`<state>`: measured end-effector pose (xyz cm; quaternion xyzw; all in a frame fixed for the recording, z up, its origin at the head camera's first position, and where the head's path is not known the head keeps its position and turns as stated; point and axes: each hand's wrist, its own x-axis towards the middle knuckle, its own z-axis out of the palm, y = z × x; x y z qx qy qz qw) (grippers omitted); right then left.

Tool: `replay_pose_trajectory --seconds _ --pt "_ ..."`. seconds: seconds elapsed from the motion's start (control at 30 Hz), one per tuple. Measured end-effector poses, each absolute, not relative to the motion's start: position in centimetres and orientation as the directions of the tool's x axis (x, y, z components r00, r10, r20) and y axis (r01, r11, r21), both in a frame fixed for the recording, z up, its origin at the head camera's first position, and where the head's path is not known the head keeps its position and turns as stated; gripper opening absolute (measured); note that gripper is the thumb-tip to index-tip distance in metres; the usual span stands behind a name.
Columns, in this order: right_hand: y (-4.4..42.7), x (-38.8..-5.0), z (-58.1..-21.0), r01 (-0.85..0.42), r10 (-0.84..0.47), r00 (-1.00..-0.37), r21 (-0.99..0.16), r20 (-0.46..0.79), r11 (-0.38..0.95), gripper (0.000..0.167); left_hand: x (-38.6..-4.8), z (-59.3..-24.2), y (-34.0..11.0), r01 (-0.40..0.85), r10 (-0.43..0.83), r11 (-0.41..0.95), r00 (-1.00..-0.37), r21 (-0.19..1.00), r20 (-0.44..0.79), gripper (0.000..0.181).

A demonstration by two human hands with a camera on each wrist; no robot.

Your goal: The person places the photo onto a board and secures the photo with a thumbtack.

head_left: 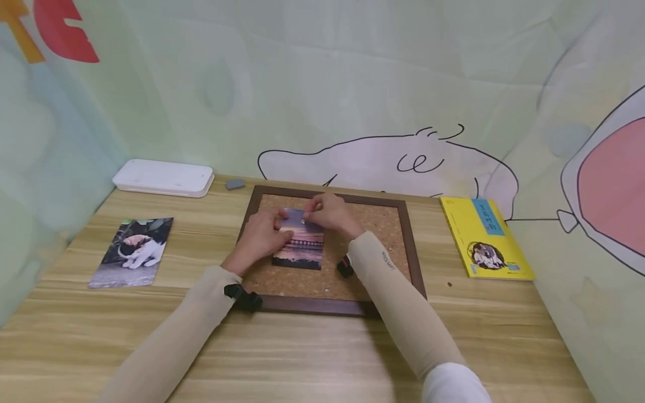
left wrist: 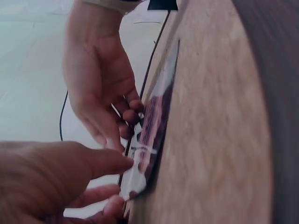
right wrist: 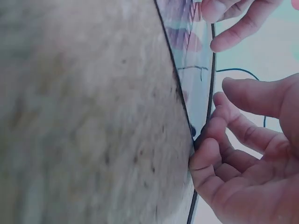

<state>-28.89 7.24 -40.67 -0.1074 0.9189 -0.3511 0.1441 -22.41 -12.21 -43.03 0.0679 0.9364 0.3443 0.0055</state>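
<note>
A sunset photo [head_left: 298, 252] with a pier across it lies on a framed cork board [head_left: 370, 235]. My left hand [head_left: 262, 232] holds the photo's left side, the thumb over its edge and the fingers by the upper left corner. At the photo's top, my right hand [head_left: 332, 212] has thumb and forefinger close together at a tiny clear push pin [head_left: 303, 221]. From the right wrist, the right hand [right wrist: 247, 154] shows its other fingers curled at the photo's corner; the pin itself is hidden there. Left thumb and fingers [left wrist: 98, 163] appear beside the photo in the left wrist view.
A cat photo [head_left: 136, 252] lies left of the board. Behind it are a white case [head_left: 163, 177] and a grey eraser-like block [head_left: 235, 184]. A yellow book [head_left: 486, 240] lies to the right. A printed curtain [head_left: 322, 84] rises behind the wooden table [head_left: 312, 358].
</note>
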Motion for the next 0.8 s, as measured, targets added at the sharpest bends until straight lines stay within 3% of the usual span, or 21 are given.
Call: replay_pose_trajectory --seconds 0.5,0.8 --pt "10.9 -26.5 -38.7 -0.113 -0.290 -0.946 -0.686 -0.147 0.719 0.016 -21.6 -41.1 -15.9 0.242 0.173 0.742 -0.970 0.625 0.171 0.039" --pt "14.6 -25.0 -38.4 -0.111 -0.290 -0.947 -0.706 -0.139 0.700 0.017 -19.6 -40.4 -19.3 0.232 0.159 0.774 -0.972 0.590 0.173 0.038"
